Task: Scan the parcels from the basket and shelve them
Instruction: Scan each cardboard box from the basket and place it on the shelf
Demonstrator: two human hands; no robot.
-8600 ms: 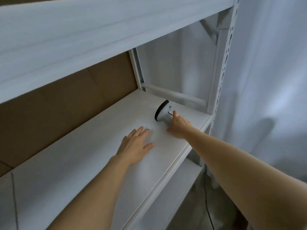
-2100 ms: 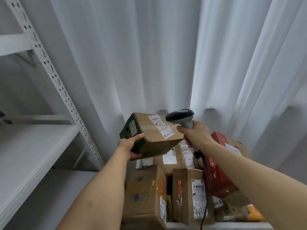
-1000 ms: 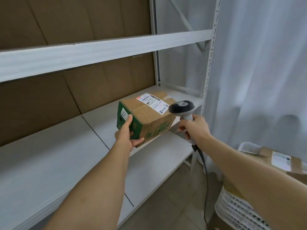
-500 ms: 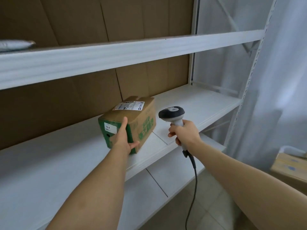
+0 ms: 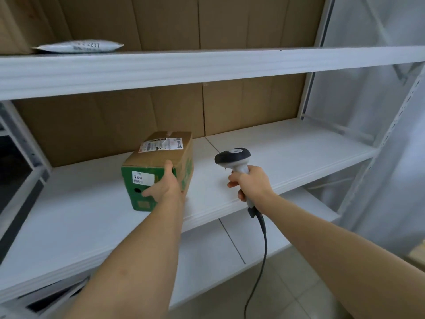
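Parcel bottom hidden behind gripping left hand; right fingers around scanner.

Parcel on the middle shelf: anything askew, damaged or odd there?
Nothing damaged. The parcel sits flat on the middle shelf but turned at an angle to its front edge. The left hand is on its green end. The right hand grips the scanner.

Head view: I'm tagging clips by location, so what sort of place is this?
Probably a parcel storeroom: white metal shelving, a labelled cardboard parcel under the left hand, and a corded barcode scanner in the right hand.
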